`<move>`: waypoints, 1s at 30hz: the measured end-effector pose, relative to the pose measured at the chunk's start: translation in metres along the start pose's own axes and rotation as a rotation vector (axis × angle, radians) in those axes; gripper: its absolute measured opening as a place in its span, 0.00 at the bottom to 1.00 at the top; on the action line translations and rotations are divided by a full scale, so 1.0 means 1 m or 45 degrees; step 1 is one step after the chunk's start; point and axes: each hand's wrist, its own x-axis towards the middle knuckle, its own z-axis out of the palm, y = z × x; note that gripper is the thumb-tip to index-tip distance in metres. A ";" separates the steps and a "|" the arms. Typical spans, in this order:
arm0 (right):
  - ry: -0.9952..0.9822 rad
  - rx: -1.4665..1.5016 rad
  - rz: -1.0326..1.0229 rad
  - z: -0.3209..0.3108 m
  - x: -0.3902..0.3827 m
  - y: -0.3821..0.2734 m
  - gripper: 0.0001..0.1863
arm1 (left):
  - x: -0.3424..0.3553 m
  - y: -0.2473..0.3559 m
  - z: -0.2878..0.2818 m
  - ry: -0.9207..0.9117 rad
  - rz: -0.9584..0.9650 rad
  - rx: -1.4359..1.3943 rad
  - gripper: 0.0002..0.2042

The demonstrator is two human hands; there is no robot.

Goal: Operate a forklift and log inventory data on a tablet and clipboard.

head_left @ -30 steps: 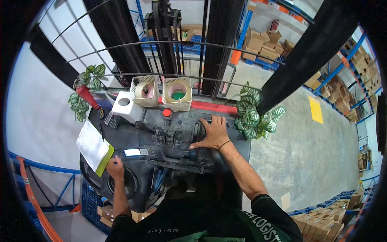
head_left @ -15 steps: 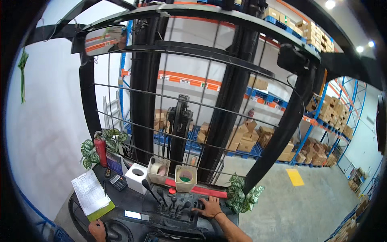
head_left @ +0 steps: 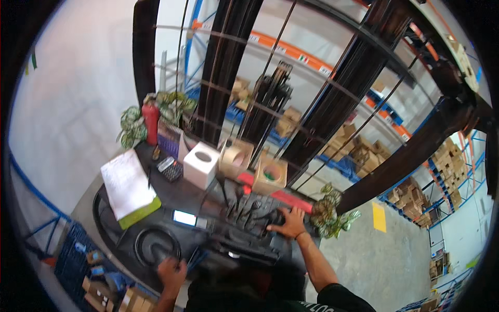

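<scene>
My left hand (head_left: 172,270) is closed and slightly blurred at the lower right of the black steering wheel (head_left: 156,231), its grip hidden under the fingers. Spread fingers of my right hand (head_left: 287,222) rest over the black control levers (head_left: 246,210) on the forklift console. Left of the levers is a small lit screen (head_left: 184,218). A clipboard with paper (head_left: 126,184) lies at the left, beside a calculator (head_left: 171,169). Behind are a white tissue box (head_left: 200,171), two baskets (head_left: 270,179) with tape rolls and a red extinguisher (head_left: 151,125).
Black mast columns (head_left: 220,67) and guard bars stand ahead. Leafy plants (head_left: 327,213) flank the console. Racks with cartons on pallets (head_left: 408,200) line the back and right. A yellow floor marking (head_left: 379,217) is on the right; a white wall (head_left: 62,119) is at the left.
The view has swung up and partly back down, turning somewhat. My left hand has moved round the wheel from its upper left to its lower right. My right hand stays over the controls.
</scene>
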 end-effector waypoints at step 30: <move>0.333 0.193 -0.118 0.027 -0.012 0.023 0.34 | -0.040 -0.026 -0.011 0.311 -0.241 -0.008 0.09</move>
